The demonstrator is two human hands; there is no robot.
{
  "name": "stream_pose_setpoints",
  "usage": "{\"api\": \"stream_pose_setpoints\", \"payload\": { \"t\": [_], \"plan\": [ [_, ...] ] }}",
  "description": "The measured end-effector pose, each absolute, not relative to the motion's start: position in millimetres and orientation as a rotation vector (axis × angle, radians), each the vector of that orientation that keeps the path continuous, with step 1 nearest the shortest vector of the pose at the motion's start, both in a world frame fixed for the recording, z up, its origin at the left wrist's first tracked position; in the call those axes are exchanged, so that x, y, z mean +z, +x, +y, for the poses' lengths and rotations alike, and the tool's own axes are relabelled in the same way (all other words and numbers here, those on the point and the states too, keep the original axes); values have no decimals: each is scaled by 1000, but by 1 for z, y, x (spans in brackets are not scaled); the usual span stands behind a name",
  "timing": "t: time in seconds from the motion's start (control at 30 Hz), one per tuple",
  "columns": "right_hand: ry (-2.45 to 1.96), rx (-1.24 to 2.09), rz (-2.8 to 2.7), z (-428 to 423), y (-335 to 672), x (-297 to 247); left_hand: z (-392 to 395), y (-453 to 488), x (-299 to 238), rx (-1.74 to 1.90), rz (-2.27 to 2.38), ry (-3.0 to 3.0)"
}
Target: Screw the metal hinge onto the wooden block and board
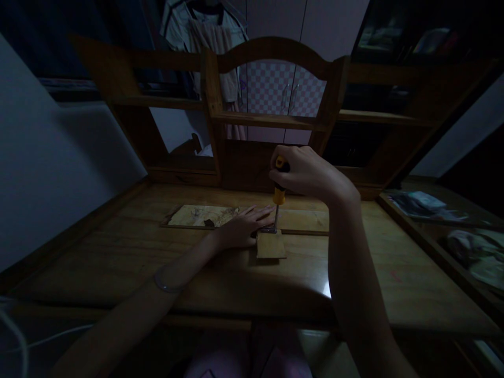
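Observation:
My right hand is closed around the yellow and black handle of a screwdriver, held upright. Its shaft runs down to a small metal hinge-like piece, where the tip's exact contact is hard to make out. Under that lies a small square wooden piece, meeting a long thin wooden board on the desk. My left hand lies flat with fingers stretched across the board, beside the metal piece. Dark marks and a dark chip show on the board's worn left part.
The wooden desk top carries a shelf frame with an arched rail along its back. Plastic-wrapped items and cloth lie on shelving at the right. A white cable hangs at the lower left.

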State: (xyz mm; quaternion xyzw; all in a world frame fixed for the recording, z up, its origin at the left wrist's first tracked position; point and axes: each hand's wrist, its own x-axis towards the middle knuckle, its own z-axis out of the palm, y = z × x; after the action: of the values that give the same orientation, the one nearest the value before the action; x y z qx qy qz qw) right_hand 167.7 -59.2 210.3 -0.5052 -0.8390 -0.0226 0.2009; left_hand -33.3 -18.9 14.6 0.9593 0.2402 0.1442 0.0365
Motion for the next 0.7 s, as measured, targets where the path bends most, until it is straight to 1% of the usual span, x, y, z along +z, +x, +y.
{"api": "stream_pose_setpoints", "payload": {
  "t": [0.2,0.43,0.6,0.7],
  "plan": [
    [-1506,-206,-2320,-55,171,208,-21,-29,16,288,753,3003],
    [-1436,-13,-2339,-58,175,211,-17,-31,14,262,765,2983],
    [-1393,-34,-2342,-57,175,211,-19,-31,18,188,777,2996],
    [-1431,-151,-2335,-56,176,211,-18,-31,18,175,755,2995]
  ]
}}
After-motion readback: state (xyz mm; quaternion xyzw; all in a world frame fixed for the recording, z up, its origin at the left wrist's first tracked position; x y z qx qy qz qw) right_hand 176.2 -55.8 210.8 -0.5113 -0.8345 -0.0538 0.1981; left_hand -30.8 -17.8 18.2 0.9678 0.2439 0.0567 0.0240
